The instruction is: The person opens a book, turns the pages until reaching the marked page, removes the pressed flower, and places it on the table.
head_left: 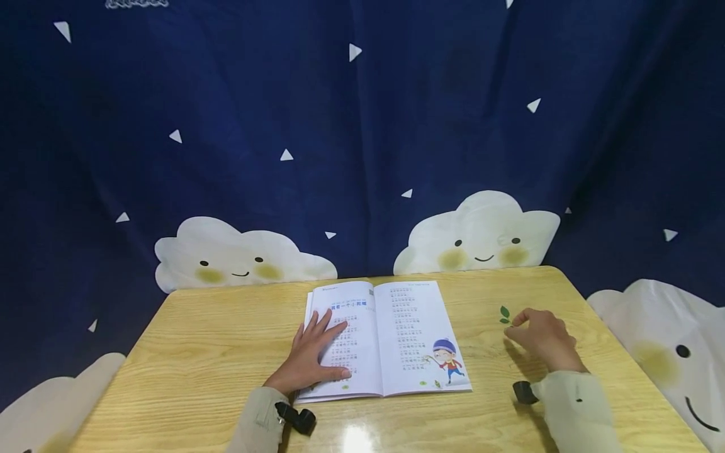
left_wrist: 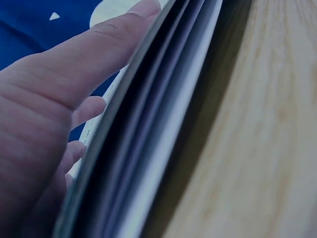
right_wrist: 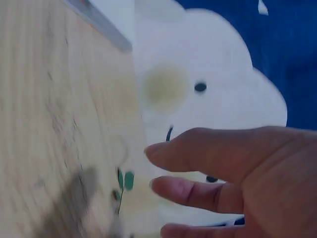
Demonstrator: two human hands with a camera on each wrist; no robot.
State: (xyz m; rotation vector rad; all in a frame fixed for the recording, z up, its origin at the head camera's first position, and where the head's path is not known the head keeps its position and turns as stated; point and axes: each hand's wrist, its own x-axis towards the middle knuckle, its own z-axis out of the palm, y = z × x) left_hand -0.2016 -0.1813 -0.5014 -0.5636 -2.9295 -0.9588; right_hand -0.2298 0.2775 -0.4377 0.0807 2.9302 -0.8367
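An open book (head_left: 404, 340) with printed text lies on the wooden table, a cartoon child at the lower corner of its right page. Spread across the left page is my left hand (head_left: 314, 352), fingers fairly straight and resting on the paper. In the left wrist view, the thumb of the left hand (left_wrist: 44, 114) lies along the edge of the stacked pages (left_wrist: 153, 119). To the right of the book, my right hand (head_left: 546, 340) hovers beside a small green leaf sprig (head_left: 505, 314). The right wrist view shows the sprig (right_wrist: 128, 181) apart from the fingertips, with a gap between thumb and forefinger.
A dark blue curtain (head_left: 255, 75) with white triangles and smiling clouds hangs behind the wooden table (head_left: 215, 352). Each wrist carries a small black camera, one at the left cuff (head_left: 297, 418) and one at the right cuff (head_left: 525, 392).
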